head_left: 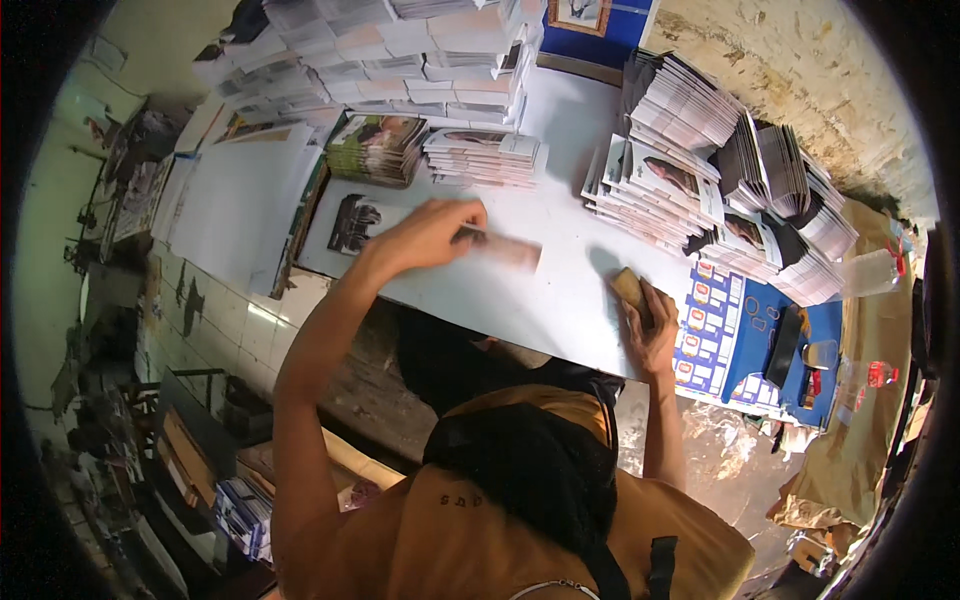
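Above the middle of the white table my left hand [440, 232] is closed, its fingers curled at the edge of a thin booklet [512, 252], which is smeared by motion. My right hand [655, 328] rests near the table's front edge, fingers wrapped round a small tan block [628, 288]; I cannot tell whether it is wood or sponge. Beside my left forearm lies a sheet or booklet with a dark picture [352, 224], partly covered by the arm. Just beyond my left hand are a stack of green-covered booklets [375, 150] and a low pile of white booklets [482, 158].
Tall stacks of printed sheets [400, 60] stand at the back left. Fanned piles of booklets [655, 185] fill the right side. A blue board [765, 340] at the right carries a black case [784, 345], near a clear bottle [872, 272]. Large white sheets [235, 205] lie left.
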Motion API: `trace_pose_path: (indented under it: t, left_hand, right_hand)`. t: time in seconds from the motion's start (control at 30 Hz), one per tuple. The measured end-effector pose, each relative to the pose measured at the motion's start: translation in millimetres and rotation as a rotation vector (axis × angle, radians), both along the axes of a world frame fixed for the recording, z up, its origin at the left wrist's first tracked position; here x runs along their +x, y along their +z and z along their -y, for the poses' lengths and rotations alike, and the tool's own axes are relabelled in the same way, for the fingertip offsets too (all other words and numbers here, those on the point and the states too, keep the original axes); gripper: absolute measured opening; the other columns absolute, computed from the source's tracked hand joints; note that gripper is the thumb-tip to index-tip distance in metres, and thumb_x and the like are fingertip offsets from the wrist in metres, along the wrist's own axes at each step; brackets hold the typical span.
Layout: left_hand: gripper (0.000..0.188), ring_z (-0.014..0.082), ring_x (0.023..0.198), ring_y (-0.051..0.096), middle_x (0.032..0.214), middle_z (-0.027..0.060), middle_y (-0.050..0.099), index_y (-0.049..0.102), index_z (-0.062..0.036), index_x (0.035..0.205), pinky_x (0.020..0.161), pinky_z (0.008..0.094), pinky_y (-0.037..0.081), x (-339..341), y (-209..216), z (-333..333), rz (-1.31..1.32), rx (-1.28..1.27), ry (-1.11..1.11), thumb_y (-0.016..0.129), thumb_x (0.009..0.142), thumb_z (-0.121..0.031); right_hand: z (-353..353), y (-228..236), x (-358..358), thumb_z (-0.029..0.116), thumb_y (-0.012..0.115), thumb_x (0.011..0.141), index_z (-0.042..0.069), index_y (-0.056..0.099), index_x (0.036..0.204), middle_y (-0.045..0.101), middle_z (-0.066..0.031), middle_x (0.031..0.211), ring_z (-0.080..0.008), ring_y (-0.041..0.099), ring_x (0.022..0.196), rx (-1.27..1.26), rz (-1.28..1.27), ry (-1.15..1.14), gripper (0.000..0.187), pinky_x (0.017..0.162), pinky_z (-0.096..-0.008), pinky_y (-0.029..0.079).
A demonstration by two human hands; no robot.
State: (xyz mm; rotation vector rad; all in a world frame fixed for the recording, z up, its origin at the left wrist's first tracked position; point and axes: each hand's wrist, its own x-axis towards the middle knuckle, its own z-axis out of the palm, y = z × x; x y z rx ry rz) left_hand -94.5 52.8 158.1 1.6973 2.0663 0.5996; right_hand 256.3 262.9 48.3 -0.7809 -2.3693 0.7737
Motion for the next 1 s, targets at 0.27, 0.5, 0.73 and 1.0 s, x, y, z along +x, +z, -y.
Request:
trace_pose_path:
  t: [0.27, 0.5, 0.73, 1.0]
  left_hand:
    - [0.025, 0.03, 0.106, 0.057, 0.105, 0.0084, 0.061, 0.06, -0.0067, 0.098, 0.096, 0.0446, 0.043, -64, -13, -48, -0.455, 0.358, 0.153, 0.066, 0.075, -0.001]
    - [0.058, 0.0388, 0.129, 0.047, 0.139, 0.0168, 0.051, 0.058, -0.0095, 0.129, 0.112, 0.0496, 0.033, -60, -58, -3, -0.482, 0.4, 0.263, 0.072, 0.073, -0.005]
    - [0.062, 0.0362, 0.141, 0.042, 0.147, 0.014, 0.051, 0.062, -0.0094, 0.131, 0.119, 0.0533, 0.027, -55, -83, 154, -0.324, 0.082, 0.472, 0.083, 0.074, -0.019]
    - [0.015, 0.0247, 0.097, 0.071, 0.101, 0.0081, 0.075, 0.075, -0.0063, 0.096, 0.096, 0.044, 0.05, 10, -65, 154, -0.348, 0.56, 0.427, 0.078, 0.082, -0.006]
  right_hand:
    - [0, 2, -3, 0.013, 0.076, 0.085, 0.002, 0.062, 0.134, 0.064, -0.0194, 0.12, -0.0359, 0.06, 0.109, -0.041, 0.009, -0.013, 0.052, 0.099, -0.045, 0.047]
    - [6, -6, 2, 0.015, 0.086, 0.076, 0.003, 0.055, 0.14, 0.058, -0.0191, 0.131, -0.0357, 0.056, 0.119, 0.117, -0.015, -0.082, 0.072, 0.102, -0.0449, 0.045]
    - [0, -19, 8, 0.016, 0.087, 0.075, 0.002, 0.054, 0.141, 0.056, -0.0187, 0.135, -0.0367, 0.053, 0.123, 0.154, -0.09, -0.129, 0.076, 0.108, -0.0461, 0.038]
    - [11, 34, 8, 0.009, 0.082, 0.08, -0.004, 0.055, 0.137, 0.055, -0.0204, 0.134, -0.0367, 0.051, 0.127, 0.242, -0.391, -0.119, 0.065, 0.11, -0.0448, 0.038]
